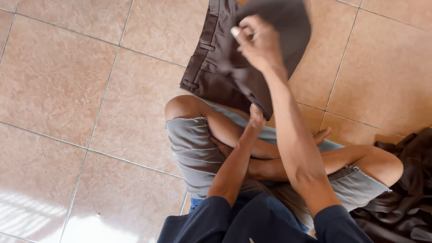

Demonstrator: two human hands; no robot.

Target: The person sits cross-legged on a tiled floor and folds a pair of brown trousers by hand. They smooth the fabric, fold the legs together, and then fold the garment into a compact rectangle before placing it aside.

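I sit cross-legged on the tiled floor (67, 90) in grey cut-off shorts. A pair of dark brown trousers (216, 67) lies in front of my knees, waistband with belt loops toward the left. My right hand (256, 42) is raised and shut on a fold of the brown cloth, lifting it over the rest of the garment. My left hand (256, 118) reaches forward under the right arm and pinches the near edge of the trousers just past my knee; most of its fingers are hidden by the cloth.
A heap of dark brown clothing (405, 189) lies on the floor at my right knee, at the lower right. Beige tiles with grey grout lines stretch to the left and beyond the trousers, with a bright glare patch at the lower left.
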